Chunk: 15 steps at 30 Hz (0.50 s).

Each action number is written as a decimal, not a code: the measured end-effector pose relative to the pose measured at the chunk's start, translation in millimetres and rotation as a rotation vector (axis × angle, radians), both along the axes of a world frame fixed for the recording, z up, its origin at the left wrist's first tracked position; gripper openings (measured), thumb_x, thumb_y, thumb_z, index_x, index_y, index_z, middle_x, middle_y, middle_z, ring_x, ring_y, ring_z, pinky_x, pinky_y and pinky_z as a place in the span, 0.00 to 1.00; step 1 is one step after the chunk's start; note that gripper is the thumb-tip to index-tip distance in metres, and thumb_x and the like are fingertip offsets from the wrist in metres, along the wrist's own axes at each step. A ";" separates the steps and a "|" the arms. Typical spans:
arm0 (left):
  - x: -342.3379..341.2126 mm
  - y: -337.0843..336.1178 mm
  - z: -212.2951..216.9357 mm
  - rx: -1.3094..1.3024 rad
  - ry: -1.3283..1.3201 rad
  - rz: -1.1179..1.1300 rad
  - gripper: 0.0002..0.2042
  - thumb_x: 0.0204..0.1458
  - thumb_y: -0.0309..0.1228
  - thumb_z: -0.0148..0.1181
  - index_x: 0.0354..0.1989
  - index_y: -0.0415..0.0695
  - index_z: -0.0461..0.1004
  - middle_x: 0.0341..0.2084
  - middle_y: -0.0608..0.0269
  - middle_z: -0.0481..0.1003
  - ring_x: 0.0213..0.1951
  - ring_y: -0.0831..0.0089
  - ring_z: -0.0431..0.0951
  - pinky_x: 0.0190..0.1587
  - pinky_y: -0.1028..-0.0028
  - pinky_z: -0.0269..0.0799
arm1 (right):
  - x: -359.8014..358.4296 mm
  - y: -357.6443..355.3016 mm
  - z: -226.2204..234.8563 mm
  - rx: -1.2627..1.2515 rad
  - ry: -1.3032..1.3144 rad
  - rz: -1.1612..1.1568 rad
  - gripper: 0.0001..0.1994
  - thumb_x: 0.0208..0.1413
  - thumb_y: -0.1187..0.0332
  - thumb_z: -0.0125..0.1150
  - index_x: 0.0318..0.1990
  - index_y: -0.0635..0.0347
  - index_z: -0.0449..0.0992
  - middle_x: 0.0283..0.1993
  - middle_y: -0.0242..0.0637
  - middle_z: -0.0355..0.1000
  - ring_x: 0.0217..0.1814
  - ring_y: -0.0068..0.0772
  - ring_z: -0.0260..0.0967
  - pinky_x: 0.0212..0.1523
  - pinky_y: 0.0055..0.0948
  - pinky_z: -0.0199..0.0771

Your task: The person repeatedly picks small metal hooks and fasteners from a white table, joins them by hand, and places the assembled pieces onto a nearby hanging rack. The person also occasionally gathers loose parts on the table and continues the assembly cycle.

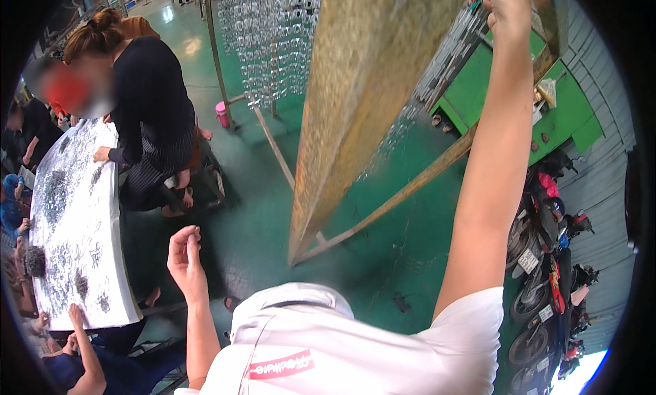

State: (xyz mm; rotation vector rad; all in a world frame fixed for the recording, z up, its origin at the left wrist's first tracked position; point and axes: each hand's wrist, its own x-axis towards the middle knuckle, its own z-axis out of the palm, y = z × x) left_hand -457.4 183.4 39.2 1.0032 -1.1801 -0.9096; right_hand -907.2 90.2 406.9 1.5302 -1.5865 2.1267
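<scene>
My left hand [186, 258] is raised in front of my white shirt, thumb and fingers pinched together. Whatever it may hold is too small to tell. Stretched far up and to the right, my right hand [509, 11] is closed near the top edge, beside a worn, yellowish-brown frame post [362, 108]. What those fingers grip, if anything, does not show. Rows of small shiny metal pieces [270, 46] hang in long strings behind the post, with more strings [389, 139] to its right.
Several people sit around a white-topped table [126, 285] strewn with small dark pieces; a person in black [154, 80] leans over it. Thin frame bars [403, 190] cross low ahead. A green bench [471, 80] and parked motorbikes [540, 299] line the right. A pink container [222, 115] stands behind.
</scene>
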 end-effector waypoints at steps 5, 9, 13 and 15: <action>3.2 0.0 -4.4 0.007 -0.037 0.005 0.06 0.60 0.26 0.54 0.43 0.41 0.74 0.38 0.69 0.76 0.39 0.85 0.74 0.40 0.85 0.66 | 17.0 19.6 -38.7 -0.237 0.094 -0.072 0.07 0.52 0.71 0.64 0.37 0.62 0.78 0.32 0.28 0.75 0.30 0.19 0.65 0.32 0.21 0.64; 7.4 -0.2 -13.5 0.030 -0.062 0.005 0.07 0.60 0.25 0.53 0.44 0.40 0.74 0.38 0.70 0.76 0.38 0.85 0.73 0.40 0.85 0.66 | 32.8 56.0 -150.8 -0.263 -0.100 -0.124 0.13 0.57 0.64 0.59 0.44 0.65 0.72 0.18 0.23 0.57 0.16 0.11 0.48 0.16 0.18 0.44; 11.0 1.0 -21.1 0.074 -0.105 0.011 0.07 0.60 0.26 0.53 0.44 0.41 0.75 0.37 0.71 0.76 0.38 0.86 0.73 0.40 0.86 0.65 | 38.6 69.2 -314.3 -0.098 -0.410 -0.131 0.11 0.61 0.62 0.56 0.40 0.62 0.71 0.23 0.23 0.61 0.21 0.12 0.53 0.20 0.17 0.52; 10.9 2.6 -22.9 0.094 -0.128 0.008 0.07 0.61 0.26 0.53 0.44 0.41 0.75 0.37 0.71 0.76 0.38 0.86 0.72 0.40 0.86 0.65 | 38.1 66.9 -409.7 0.005 -0.447 -0.275 0.09 0.61 0.62 0.55 0.35 0.58 0.71 0.19 0.22 0.56 0.16 0.11 0.48 0.15 0.18 0.45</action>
